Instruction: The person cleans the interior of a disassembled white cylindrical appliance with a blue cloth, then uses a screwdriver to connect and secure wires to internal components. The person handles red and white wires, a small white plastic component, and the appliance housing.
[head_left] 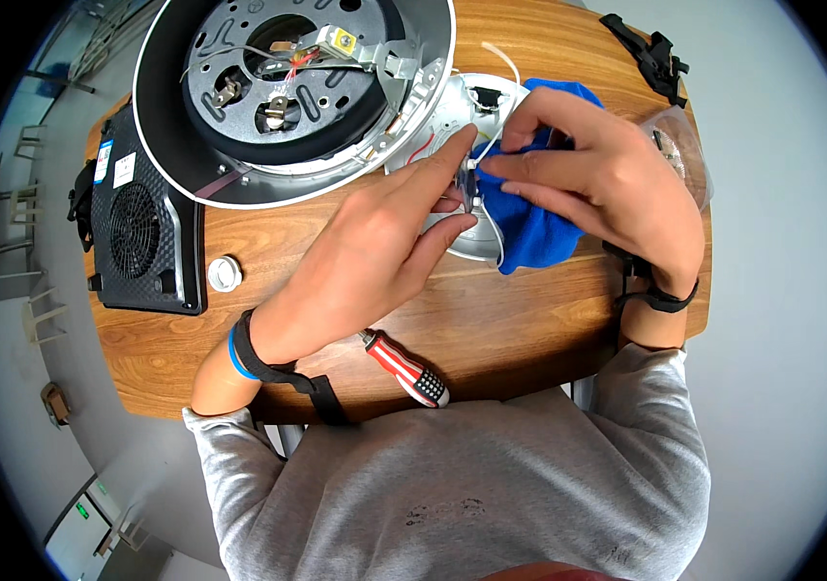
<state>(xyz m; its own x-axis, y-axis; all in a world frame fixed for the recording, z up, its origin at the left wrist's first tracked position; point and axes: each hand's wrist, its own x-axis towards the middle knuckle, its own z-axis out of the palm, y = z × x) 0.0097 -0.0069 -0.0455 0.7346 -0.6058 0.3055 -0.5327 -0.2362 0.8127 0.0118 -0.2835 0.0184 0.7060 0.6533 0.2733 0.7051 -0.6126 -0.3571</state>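
Observation:
Between the thumb and fingers of my left hand (pixel 365 237) is a small dark flat part (pixel 468 184), partly hidden by the fingers; it looks like a little circuit board. My right hand (pixel 616 169) pinches a thin white wire (pixel 498 131) close to that part, its fingertips almost meeting the left ones. The wire's loose end rises past the hands. Beneath both hands sits a white rounded housing (pixel 474 250) with wires and a black component inside. A blue cloth (pixel 534 232) lies against the housing under my right hand.
A large round metal appliance shell (pixel 292 184) with exposed wiring stands at the far left of the wooden table (pixel 529 320). Left lies a black vented appliance (pixel 142 232) beside a white cap (pixel 225 273). A red-handled screwdriver (pixel 405 370) is near; a plastic bag (pixel 679 145) and black strap (pixel 650 58) are right.

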